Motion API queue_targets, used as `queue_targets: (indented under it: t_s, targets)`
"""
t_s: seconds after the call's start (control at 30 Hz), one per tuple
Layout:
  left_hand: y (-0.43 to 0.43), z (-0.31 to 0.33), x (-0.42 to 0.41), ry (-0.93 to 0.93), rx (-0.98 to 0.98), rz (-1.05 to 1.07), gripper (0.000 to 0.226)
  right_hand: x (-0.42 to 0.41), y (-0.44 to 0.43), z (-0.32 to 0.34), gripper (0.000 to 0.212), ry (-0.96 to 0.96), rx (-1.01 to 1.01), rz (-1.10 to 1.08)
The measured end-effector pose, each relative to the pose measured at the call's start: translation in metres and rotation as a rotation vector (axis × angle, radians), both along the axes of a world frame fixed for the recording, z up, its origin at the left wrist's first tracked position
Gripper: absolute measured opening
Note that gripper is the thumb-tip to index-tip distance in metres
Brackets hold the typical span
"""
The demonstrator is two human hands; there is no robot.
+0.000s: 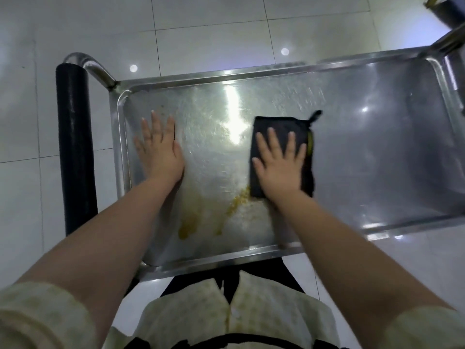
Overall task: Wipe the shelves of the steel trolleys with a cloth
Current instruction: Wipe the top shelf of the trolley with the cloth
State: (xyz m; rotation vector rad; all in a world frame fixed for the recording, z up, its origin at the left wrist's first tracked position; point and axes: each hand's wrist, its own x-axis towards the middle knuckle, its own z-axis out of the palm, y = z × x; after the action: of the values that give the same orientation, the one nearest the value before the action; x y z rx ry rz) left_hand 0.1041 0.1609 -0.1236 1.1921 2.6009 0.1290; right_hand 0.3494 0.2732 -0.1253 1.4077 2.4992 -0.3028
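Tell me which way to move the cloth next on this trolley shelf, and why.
Probably pull the black cloth under your right hand back toward you and leftward: yellow smears remain on the shelf near its front edge, just beside the cloth's near corner.

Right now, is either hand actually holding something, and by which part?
Nothing is gripped. The right hand presses flat on the black cloth, covering its near half; the left hand lies flat on the bare shelf.

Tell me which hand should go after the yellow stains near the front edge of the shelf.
Right. The right hand already presses the black cloth flat, just beyond the yellow stains. The left hand is bare, palm down on the trolley shelf.
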Motion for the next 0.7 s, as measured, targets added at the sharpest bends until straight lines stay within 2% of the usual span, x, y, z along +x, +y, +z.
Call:
queue_targets:
  t_s: [0.17, 0.3, 0.37, 0.57, 0.7]
  targets:
    - [-0.064, -0.004, 0.02, 0.044, -0.066, 0.056, 0.055, -0.079, -0.102, 0.005, 0.058, 0.069, -0.097, 0.398]
    - [-0.089, -0.006, 0.037, 0.033, -0.084, -0.035, 0.054, -0.059, -0.094, 0.004, 0.058, 0.092, -0.078, 0.46]
    - [-0.095, -0.007, 0.043, 0.023, -0.076, -0.046, 0.053, -0.032, -0.062, 0.001, 0.058, 0.092, -0.054, 0.381]
    - [-0.102, -0.007, 0.053, 0.065, -0.068, -0.047, 0.053, 0.119, 0.049, -0.003, 0.059, 0.021, 0.024, -0.103]
    - [-0.103, -0.011, 0.057, 0.107, -0.06, -0.035, 0.054, 0.188, 0.067, 0.0, 0.061, -0.023, 0.035, -0.297]
